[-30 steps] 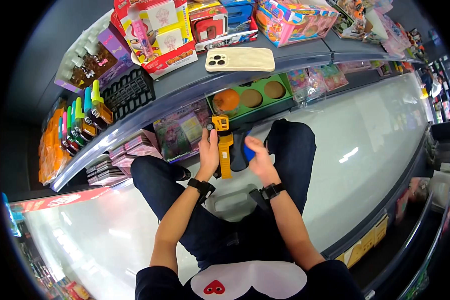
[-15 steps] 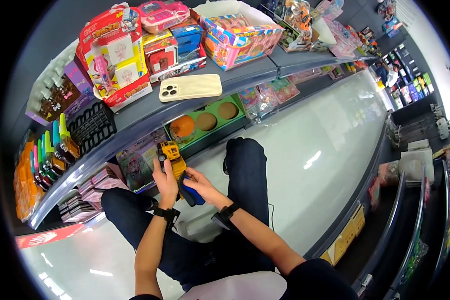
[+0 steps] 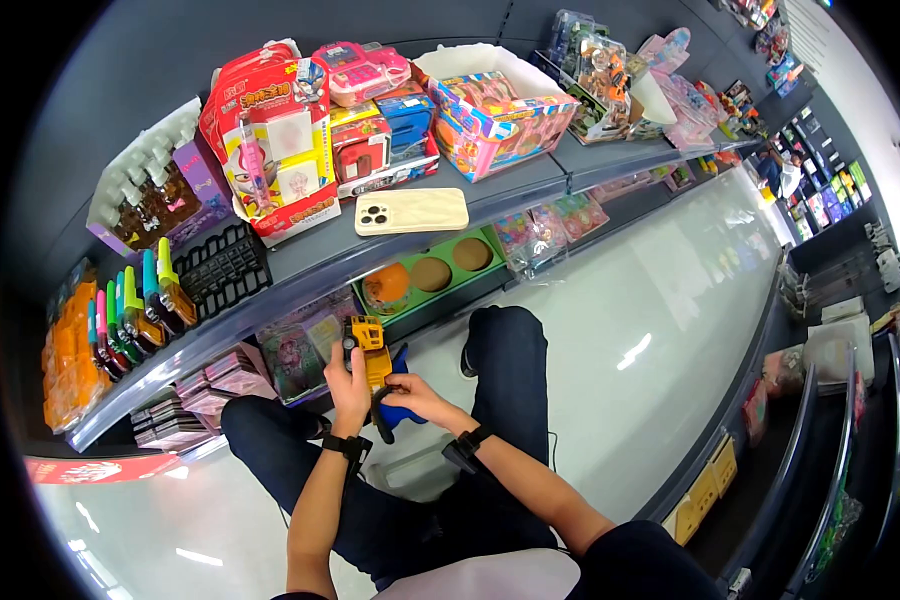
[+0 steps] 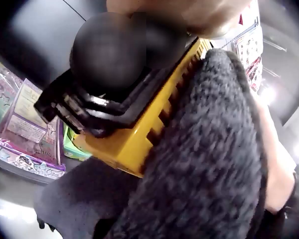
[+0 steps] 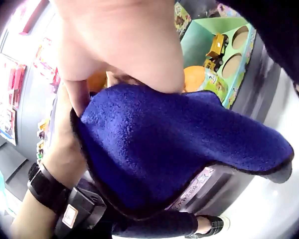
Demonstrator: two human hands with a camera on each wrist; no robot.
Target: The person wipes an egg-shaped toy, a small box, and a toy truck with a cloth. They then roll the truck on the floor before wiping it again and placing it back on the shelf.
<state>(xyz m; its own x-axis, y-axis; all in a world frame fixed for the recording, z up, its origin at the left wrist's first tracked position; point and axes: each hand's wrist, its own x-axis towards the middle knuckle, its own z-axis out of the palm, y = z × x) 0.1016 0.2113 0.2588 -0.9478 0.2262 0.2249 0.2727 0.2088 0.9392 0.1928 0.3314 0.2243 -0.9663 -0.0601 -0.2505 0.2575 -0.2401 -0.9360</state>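
Note:
A yellow toy truck (image 3: pixel 368 338) with black wheels is gripped by the left hand (image 3: pixel 347 392), in front of the lower shelf. In the left wrist view its yellow body (image 4: pixel 124 147) lies against the grey side of a cloth (image 4: pixel 204 149). The right hand (image 3: pixel 422 402) pinches this cloth, whose blue side (image 5: pixel 139 139) faces the right wrist camera, and holds it at the truck's rear end. Part of the truck is hidden behind the cloth and the fingers.
A phone (image 3: pixel 411 212) lies on the upper shelf's edge among boxed toys (image 3: pixel 500 120). Below is a green tray (image 3: pixel 432 275) with round holes and an orange ball (image 3: pixel 387 287). Bottles with coloured caps (image 3: pixel 130 310) stand at left. A grey stool (image 3: pixel 415 470) is between the legs.
Since a second ago the cloth has come from beside the truck to against it, and the truck has tilted. The head view has shifted, showing more of the aisle at right.

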